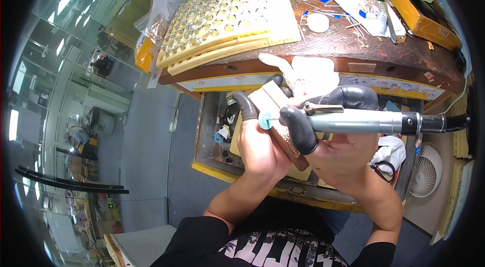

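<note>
My right hand (338, 146) is wrapped around a grey rotary handpiece (364, 122) with a small metal clip and a black cable end. A light-blue layered disc (265, 120) sits at its tip, beside my left thumb. My left hand (260, 148) grips a tan wooden block (268, 96), which slants between the two hands. Black finger cots cover several digits on both hands. The disc lies close against the block; whether a small piece is pinched there is hidden. Just beyond the fingers is a white, lumpy covered shape (314, 75) at the bench edge.
On the wooden bench (348, 47), yellow trays (217, 14) hold many shiny rings. Metal burs (323, 9), a round white piece (318, 22) and an orange box (427, 22) lie to the right. Below the hands is an open, cluttered drawer (202, 153); a white fan (425, 168) stands at right.
</note>
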A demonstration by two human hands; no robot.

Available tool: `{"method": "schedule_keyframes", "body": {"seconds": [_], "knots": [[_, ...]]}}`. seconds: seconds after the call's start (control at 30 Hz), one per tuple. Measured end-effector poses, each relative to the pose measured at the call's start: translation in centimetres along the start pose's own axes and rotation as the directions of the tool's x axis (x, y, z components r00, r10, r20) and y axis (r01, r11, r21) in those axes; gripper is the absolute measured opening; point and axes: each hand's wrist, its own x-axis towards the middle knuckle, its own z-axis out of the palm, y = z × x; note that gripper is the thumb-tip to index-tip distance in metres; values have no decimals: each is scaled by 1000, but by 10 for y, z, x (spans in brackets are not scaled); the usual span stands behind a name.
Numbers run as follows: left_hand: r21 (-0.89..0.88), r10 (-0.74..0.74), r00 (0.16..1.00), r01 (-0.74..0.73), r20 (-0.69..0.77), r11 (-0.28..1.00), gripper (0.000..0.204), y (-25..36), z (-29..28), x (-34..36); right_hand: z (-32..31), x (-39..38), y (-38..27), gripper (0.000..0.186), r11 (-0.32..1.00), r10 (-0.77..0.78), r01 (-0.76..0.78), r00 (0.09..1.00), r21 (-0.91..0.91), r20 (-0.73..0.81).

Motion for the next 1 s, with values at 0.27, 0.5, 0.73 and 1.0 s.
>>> {"method": "schedule_keyframes", "body": {"seconds": [0.27,0.5,0.73,1.0], "knots": [[-155,-13,999,20,44,988,74,-2,-12,1,-2,1,-1,16,1000,25,-25,999,0,33],[-125,5,999,0,42,992,75,-3,-8,2,1,3,-1,16,998,-48,48,999,-44,-6],[-190,-1,996,18,87,982,73,-3,-11,2,2,1,-3,14,999,27,-27,1000,17,-15],[-67,15,999,-11,50,998,75,-2,-7,2,0,2,-4,16,998,-21,20,1000,-67,-9]]}}
